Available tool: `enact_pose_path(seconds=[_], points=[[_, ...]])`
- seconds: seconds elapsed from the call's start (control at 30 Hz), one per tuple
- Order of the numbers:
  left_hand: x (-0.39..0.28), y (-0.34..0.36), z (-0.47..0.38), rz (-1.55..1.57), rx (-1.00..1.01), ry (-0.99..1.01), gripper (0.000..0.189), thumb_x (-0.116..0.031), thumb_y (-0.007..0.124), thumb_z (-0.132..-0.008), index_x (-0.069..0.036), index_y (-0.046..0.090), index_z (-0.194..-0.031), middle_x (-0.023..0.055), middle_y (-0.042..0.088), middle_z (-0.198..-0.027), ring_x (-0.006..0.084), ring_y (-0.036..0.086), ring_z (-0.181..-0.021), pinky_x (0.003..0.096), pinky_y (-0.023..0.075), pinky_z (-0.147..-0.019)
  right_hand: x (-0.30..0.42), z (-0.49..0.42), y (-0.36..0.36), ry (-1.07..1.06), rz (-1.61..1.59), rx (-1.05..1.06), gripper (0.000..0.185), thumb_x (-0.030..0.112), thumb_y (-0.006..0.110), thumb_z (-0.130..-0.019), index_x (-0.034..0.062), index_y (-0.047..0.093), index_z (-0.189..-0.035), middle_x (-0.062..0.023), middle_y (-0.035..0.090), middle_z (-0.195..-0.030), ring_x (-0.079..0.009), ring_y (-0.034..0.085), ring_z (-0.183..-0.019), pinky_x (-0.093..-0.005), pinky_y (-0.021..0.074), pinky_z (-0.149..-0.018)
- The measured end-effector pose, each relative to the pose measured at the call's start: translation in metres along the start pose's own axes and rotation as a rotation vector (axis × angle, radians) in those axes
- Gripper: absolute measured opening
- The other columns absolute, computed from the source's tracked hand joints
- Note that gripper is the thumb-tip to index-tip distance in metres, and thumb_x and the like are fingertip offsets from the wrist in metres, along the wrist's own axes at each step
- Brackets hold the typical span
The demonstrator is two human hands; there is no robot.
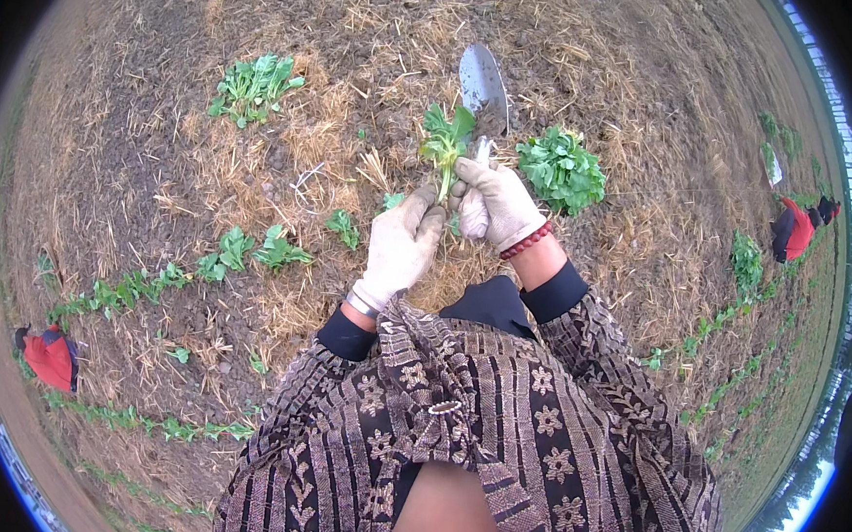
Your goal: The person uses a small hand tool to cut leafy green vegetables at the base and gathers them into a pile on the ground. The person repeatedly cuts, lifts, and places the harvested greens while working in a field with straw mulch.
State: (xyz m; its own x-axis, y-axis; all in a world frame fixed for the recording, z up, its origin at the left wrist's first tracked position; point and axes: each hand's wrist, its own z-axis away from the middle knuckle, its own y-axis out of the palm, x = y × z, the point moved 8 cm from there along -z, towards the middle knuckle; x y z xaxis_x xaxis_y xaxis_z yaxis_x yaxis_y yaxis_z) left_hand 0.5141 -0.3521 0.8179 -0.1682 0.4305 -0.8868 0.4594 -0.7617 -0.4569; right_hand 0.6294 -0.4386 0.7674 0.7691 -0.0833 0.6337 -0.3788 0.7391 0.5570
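My left hand (402,239), in a pale work glove, pinches the lower stem of a leafy green seedling (446,146). My right hand (499,201), also gloved, touches the seedling's stem with thumb and finger, while its other fingers are closed around the wrapped, pale handle (478,222) of a trowel. The trowel's metal blade (483,83) points away from me above the straw-covered soil, with some dirt on it. A bunch of green seedlings (562,170) lies just right of my right hand. Another bunch (254,89) lies on the ground at the upper left.
Small green plants (278,250) stand in a row running left, and further rows (715,327) run at the right. Straw (316,149) litters the brown soil. A person in red (796,230) is bent down at the far right, another person in red (52,360) at the far left.
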Motion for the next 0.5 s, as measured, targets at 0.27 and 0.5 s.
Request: enact_pose_path(seconds=[0.27,0.5], points=[[-0.051,0.016,0.008,-0.349,0.171,0.14,0.03,-0.021,0.063,-0.086,-0.003,0.062,-0.11,0.0187,0.065,-0.095,0.0369,0.064,-0.085,0.0436,0.0516,-0.074,0.035,0.05,0.004,-0.105,0.096,0.031,0.017,0.009,0.068,-0.088,0.0008,0.06,-0.1,-0.0041,0.062,-0.074,-0.0134,0.06,-0.058,-0.0263,0.0496,-0.052],[-0.036,0.009,0.002,0.624,0.354,-0.296,0.036,-0.032,0.063,-0.095,-0.001,0.06,-0.114,-0.0026,0.056,-0.081,0.0065,0.05,-0.069,0.0204,0.0411,-0.062,0.08,0.099,0.03,-0.343,0.843,0.06,0.034,0.017,0.072,-0.08,0.0018,0.061,-0.108,-0.0048,0.066,-0.077,-0.0092,0.06,-0.062,-0.0262,0.0491,-0.057]])
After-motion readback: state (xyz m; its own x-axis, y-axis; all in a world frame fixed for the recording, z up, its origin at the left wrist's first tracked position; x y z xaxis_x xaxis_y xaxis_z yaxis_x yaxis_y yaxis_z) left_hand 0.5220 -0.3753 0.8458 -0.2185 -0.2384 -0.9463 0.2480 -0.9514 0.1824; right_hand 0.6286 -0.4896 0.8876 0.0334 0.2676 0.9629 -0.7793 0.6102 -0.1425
